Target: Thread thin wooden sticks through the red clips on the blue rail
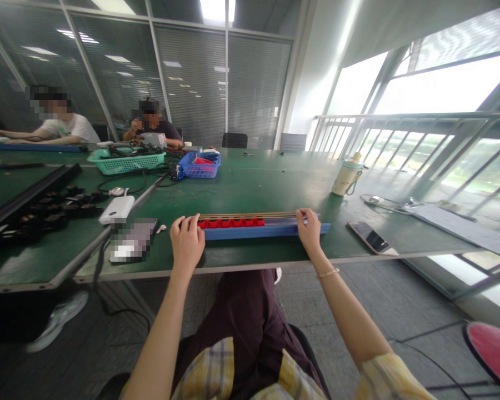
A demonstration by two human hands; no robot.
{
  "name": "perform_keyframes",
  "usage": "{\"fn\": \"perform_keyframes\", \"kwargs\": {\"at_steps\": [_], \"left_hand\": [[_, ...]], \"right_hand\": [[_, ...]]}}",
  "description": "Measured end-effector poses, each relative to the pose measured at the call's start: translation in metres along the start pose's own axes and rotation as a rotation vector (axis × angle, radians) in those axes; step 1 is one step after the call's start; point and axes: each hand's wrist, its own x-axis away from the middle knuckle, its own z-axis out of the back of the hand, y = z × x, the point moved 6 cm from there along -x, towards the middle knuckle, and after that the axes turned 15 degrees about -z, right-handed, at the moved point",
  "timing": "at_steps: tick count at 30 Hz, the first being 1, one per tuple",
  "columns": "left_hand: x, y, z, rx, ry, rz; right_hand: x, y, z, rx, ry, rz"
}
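Observation:
A long blue channel (pixel 254 232) lies on the green table in front of me. Several red inserts (pixel 233 223) fill its left and middle part. Thin yellowish-brown rods (pixel 250 215) run lengthwise along its far upper side. My left hand (pixel 188 239) is closed at the left end of the rods and the channel, which it partly covers. Near the right end, my right hand (pixel 309 229) is closed with thumb and fingers at the rods' other end. The channel sticks out a little past the right hand. The fingertips' exact grip is partly hidden.
A phone (pixel 370 238) and a cup (pixel 346 176) stand right. Another phone (pixel 134 240), a white device (pixel 117 209) and an earbud lie left. Farther back are a green basket (pixel 127 164) and blue basket (pixel 200 171). Two people sit across the tables.

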Motion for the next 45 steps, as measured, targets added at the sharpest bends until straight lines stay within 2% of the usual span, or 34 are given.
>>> {"fn": "perform_keyframes", "kwargs": {"at_steps": [10, 19, 31, 45], "left_hand": [[-0.0004, -0.0009, 0.0002, 0.023, -0.008, 0.009], [-0.0005, -0.0020, -0.0017, 0.016, -0.002, 0.000], [-0.0002, -0.0039, -0.0053, 0.042, -0.017, -0.005], [-0.0004, -0.0036, -0.0049, 0.045, -0.017, 0.019]], "right_hand": [[-0.0046, -0.0067, 0.0038, -0.026, 0.044, 0.018], [-0.0050, -0.0021, 0.0006, -0.042, -0.009, -0.014], [-0.0061, 0.0017, 0.0007, -0.051, 0.007, -0.055], [-0.0065, 0.0020, -0.0012, -0.041, 0.009, -0.032]]}}
